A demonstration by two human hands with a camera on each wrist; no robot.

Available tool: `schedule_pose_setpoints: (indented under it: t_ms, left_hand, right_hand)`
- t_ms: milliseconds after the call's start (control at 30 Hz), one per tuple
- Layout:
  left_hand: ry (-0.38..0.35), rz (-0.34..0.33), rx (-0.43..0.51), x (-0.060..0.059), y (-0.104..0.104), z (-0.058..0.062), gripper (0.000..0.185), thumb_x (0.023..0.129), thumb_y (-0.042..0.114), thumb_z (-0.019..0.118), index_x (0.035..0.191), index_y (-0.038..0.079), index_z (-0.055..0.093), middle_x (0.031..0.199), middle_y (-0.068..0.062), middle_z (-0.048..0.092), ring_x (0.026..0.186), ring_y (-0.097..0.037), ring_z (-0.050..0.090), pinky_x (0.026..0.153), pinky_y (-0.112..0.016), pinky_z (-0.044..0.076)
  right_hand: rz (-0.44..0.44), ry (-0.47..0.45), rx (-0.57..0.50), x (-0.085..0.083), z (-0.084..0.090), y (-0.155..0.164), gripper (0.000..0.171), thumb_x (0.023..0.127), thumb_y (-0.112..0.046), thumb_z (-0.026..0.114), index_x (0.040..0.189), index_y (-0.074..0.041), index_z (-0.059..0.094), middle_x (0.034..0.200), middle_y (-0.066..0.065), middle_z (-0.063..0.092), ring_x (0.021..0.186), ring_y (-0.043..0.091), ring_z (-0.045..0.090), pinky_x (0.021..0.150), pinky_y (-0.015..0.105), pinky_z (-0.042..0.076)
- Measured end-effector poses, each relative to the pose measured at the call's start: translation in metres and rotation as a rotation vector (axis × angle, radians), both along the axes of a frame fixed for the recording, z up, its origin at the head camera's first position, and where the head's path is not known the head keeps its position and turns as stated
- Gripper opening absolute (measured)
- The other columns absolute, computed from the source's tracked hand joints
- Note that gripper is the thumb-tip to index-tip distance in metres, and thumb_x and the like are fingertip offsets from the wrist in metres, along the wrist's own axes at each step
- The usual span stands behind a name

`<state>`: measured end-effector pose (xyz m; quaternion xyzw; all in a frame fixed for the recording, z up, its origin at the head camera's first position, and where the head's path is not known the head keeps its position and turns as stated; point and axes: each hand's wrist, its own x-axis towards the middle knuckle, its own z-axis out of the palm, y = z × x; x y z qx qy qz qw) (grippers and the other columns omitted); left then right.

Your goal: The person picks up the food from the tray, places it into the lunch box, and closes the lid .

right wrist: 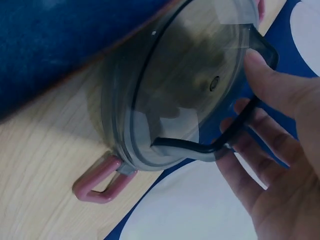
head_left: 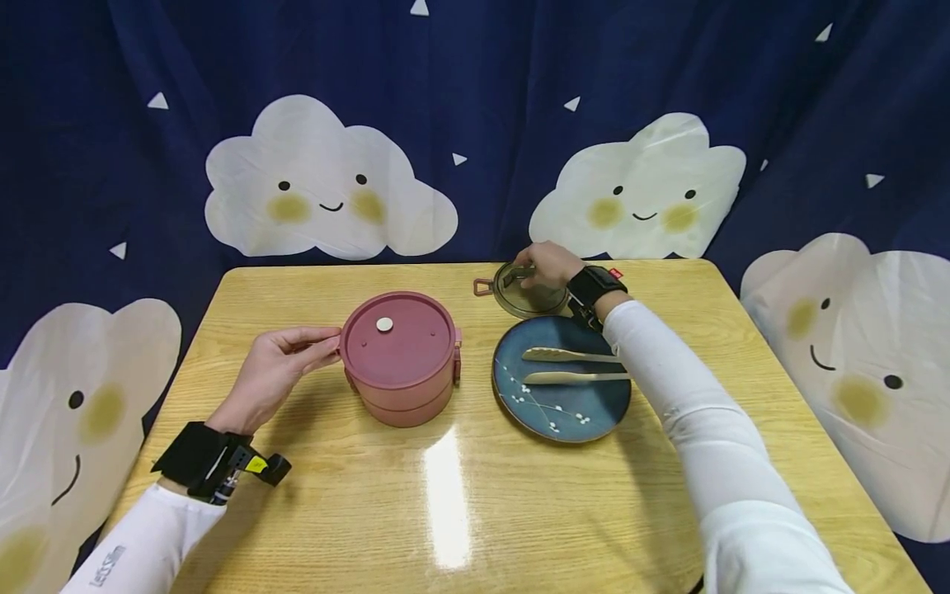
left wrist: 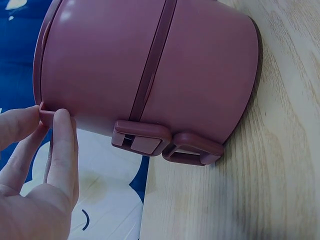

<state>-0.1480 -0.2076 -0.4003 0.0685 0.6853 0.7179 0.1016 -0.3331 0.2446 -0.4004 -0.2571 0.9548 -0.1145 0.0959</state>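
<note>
The left hand (head_left: 278, 375) is pinching a small tab at the rim of the round, dusty-pink, two-tier plastic lunch container (head_left: 401, 356), which is standing near the middle of the yellow wooden table (head_left: 460, 511). Thumb and forefinger are closing on that tab from the container's nine o'clock side, a hold that looks suited to steadying the container or working its lid.

The right hand (head_left: 547, 266) is reaching to the table's twelve o'clock edge, where it is grasping the dark swing handle of a round, smoky-transparent plastic lid (head_left: 523, 293); a pink loop latch is projecting from that lid at nine o'clock. At the lid's six o'clock a dark blue ceramic plate (head_left: 562, 404) with white blossom sprigs is carrying pale wooden tongs (head_left: 571, 367), lying under the right forearm.

The left wrist view is showing what the head view is not: the fingers (left wrist: 62, 145) meeting on the tab, plus two pink clasps (left wrist: 167, 145) low on the container wall. The right wrist view is showing the fingers (right wrist: 272, 82) hooking the handle (right wrist: 235, 135) and the pink latch (right wrist: 97, 182) resting against the wood.
</note>
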Motion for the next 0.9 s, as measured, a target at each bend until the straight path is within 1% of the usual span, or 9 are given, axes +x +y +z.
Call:
schedule_pose_setpoints:
  t_ms: [133,233,400,533,700,833,900]
  left_hand:
    - [0.002,-0.001,-0.007,0.000,0.000,0.001,0.035,0.100,0.011,0.072,0.130,-0.005,0.071,0.113,0.011,0.079,0.102,-0.003,0.077,0.092,-0.023,0.060]
    - [-0.001,-0.002,-0.005,0.000,0.000,0.001,0.032,0.100,0.011,0.072,0.130,-0.003,0.072,0.112,0.011,0.079,0.102,-0.003,0.077,0.092,-0.023,0.060]
    - [-0.007,0.001,0.012,0.001,0.001,0.001,0.032,0.100,0.010,0.072,0.129,-0.004,0.072,0.111,0.010,0.080,0.101,-0.004,0.078,0.092,-0.023,0.060]
    - [-0.005,0.004,0.006,0.001,0.000,0.003,0.035,0.100,0.010,0.072,0.130,-0.007,0.070,0.110,0.010,0.080,0.101,-0.004,0.078,0.091,-0.023,0.060]
    - [0.002,0.002,-0.002,0.000,0.000,0.001,0.033,0.100,0.010,0.072,0.129,-0.005,0.072,0.110,0.011,0.080,0.101,-0.004,0.078,0.091,-0.023,0.060]
    - [0.011,-0.002,-0.005,-0.001,-0.001,0.000,0.030,0.100,0.010,0.072,0.128,-0.002,0.073,0.110,0.011,0.080,0.101,-0.003,0.078,0.091,-0.023,0.060]
    - [0.010,-0.001,-0.005,-0.001,-0.001,-0.001,0.031,0.100,0.010,0.072,0.127,-0.003,0.073,0.110,0.011,0.081,0.100,-0.003,0.078,0.091,-0.023,0.060]
  right_hand:
    - [-0.002,0.003,-0.010,0.002,-0.002,0.001,0.040,0.093,-0.012,0.080,0.130,0.000,0.072,0.129,0.021,0.074,0.118,0.040,0.069,0.103,0.051,0.054]
    - [-0.005,-0.004,-0.019,0.002,-0.001,0.001,0.040,0.093,-0.012,0.080,0.130,0.000,0.073,0.130,0.021,0.074,0.118,0.040,0.069,0.102,0.051,0.055]
    - [-0.001,0.034,-0.037,0.000,0.003,0.002,0.040,0.092,-0.010,0.080,0.130,0.000,0.073,0.126,0.020,0.076,0.114,0.038,0.072,0.102,0.050,0.055]
    - [0.004,0.049,-0.056,0.002,0.013,0.002,0.039,0.091,-0.009,0.081,0.128,0.000,0.074,0.124,0.020,0.077,0.110,0.037,0.074,0.100,0.050,0.056]
    - [-0.012,0.036,-0.066,0.009,0.031,-0.002,0.040,0.092,-0.010,0.081,0.130,0.000,0.073,0.130,0.020,0.075,0.112,0.038,0.074,0.100,0.051,0.057]
    - [-0.004,0.051,-0.061,0.016,0.045,-0.006,0.041,0.093,-0.014,0.080,0.132,-0.002,0.073,0.130,0.019,0.075,0.112,0.036,0.074,0.099,0.050,0.057]
    - [0.005,0.066,-0.061,0.019,0.053,-0.008,0.040,0.094,-0.016,0.081,0.131,-0.002,0.073,0.129,0.018,0.076,0.111,0.035,0.074,0.098,0.049,0.057]
